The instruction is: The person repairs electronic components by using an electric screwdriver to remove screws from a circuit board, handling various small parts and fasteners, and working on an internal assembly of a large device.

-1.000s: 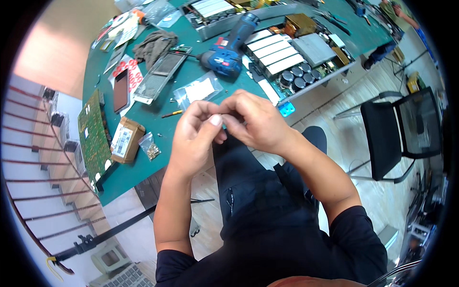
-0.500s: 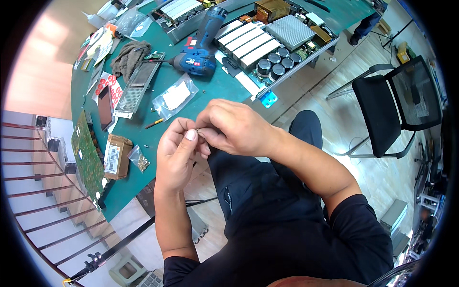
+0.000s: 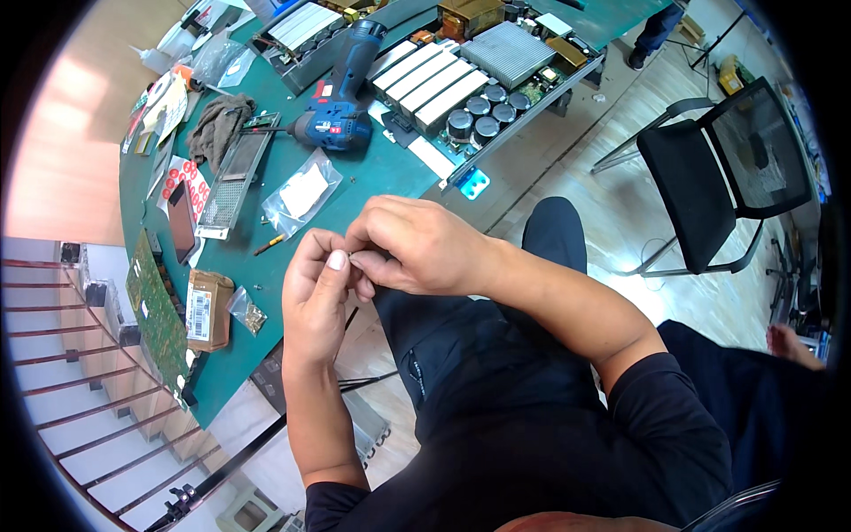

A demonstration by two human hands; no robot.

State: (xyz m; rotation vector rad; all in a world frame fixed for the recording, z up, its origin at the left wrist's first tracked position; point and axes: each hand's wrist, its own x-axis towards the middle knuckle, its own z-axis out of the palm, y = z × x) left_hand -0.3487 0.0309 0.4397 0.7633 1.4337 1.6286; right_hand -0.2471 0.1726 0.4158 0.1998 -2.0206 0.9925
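Observation:
My left hand (image 3: 315,288) and my right hand (image 3: 417,248) meet above my lap at the table's near edge, thumbs and fingertips pinched together around a tiny piece (image 3: 352,256) too small to make out. Just beyond them on the green table (image 3: 390,168) lie a clear bag with a white pad (image 3: 301,193) and a thin yellow-black tool (image 3: 270,245). To the left are a small bag of metal bits (image 3: 248,312), a cardboard box (image 3: 207,310) and a green circuit board (image 3: 155,310). A blue power drill (image 3: 332,124) rests farther back.
Opened electronic units (image 3: 487,80) fill the table's back, beside a mesh metal panel (image 3: 232,182) and grey cloth (image 3: 215,124). A black chair (image 3: 683,191) stands right. A person's leg (image 3: 660,31) shows behind; another dark-clothed person's hand (image 3: 792,346) is at far right. A railing (image 3: 66,328) runs left.
My pinched hands have shifted left and down in the picture as the view moved. A person in dark clothing has appeared at the right edge, close beside me.

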